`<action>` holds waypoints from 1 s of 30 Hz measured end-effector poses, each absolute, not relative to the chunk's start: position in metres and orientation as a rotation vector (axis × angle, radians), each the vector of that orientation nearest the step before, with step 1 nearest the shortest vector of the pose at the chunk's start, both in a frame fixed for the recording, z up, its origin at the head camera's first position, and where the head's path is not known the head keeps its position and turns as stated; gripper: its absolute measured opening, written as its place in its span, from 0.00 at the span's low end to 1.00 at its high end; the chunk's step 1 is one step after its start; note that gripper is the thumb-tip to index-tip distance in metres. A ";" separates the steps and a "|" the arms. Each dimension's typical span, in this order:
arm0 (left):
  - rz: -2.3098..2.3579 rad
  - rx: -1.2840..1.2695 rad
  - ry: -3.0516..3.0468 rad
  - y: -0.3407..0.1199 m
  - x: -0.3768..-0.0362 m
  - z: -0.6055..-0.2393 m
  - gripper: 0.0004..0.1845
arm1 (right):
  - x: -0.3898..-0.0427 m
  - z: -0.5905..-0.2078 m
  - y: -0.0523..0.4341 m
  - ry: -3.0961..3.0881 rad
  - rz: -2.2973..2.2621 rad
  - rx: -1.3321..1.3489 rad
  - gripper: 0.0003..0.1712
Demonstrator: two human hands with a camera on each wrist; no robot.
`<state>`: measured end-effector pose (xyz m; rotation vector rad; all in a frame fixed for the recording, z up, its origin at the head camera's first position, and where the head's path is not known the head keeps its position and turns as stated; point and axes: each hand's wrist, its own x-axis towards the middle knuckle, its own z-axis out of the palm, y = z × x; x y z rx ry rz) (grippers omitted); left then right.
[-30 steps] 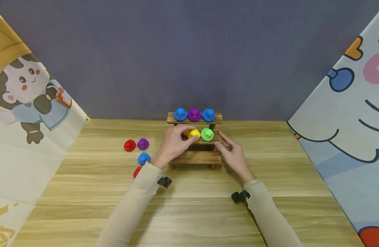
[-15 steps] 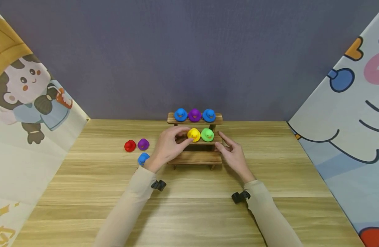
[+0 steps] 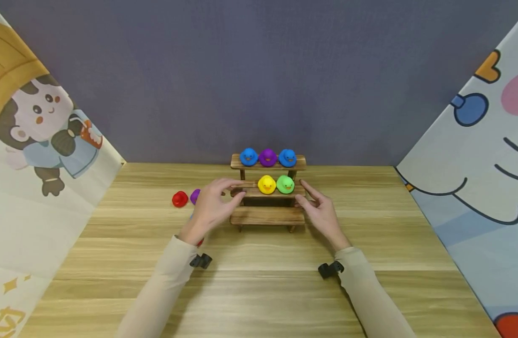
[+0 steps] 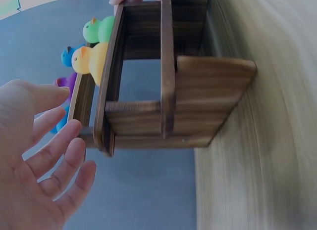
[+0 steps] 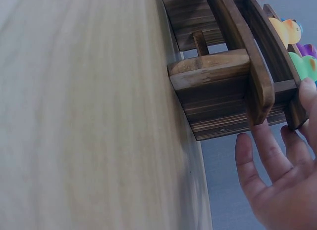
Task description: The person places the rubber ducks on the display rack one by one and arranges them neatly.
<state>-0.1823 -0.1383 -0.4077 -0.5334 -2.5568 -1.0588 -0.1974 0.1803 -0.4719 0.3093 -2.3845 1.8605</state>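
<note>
The head camera looks forward and down across the pale wooden surface (image 3: 259,291), taking in both arms and the dark three-tiered wooden stand (image 3: 267,215) from a middling distance. Each wrist camera sits low and close, tipped sideways, one at either end of that stand (image 4: 168,96) (image 5: 223,86), which all three views share.

left hand (image 3: 211,205) off yellow duck (image 3: 266,184), drawn back

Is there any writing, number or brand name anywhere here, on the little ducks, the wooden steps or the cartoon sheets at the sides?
None legible: the ducks, such as the yellow duck, and the wooden stand carry no writing.
Left cartoon sheet: orange strokes at its bottom corner, cut off by the frame, unreadable.
Right cartoon sheet: drawings only.
</note>
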 end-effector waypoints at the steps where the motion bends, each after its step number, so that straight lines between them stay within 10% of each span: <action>1: -1.063 -0.529 -2.554 -0.141 -0.181 -0.408 0.15 | -0.197 -0.472 0.181 -2.385 1.860 0.303 0.33; 30: -1.072 -0.166 -2.569 -0.236 -0.170 -0.430 0.14 | -0.197 -0.474 0.181 -2.341 1.902 0.343 0.33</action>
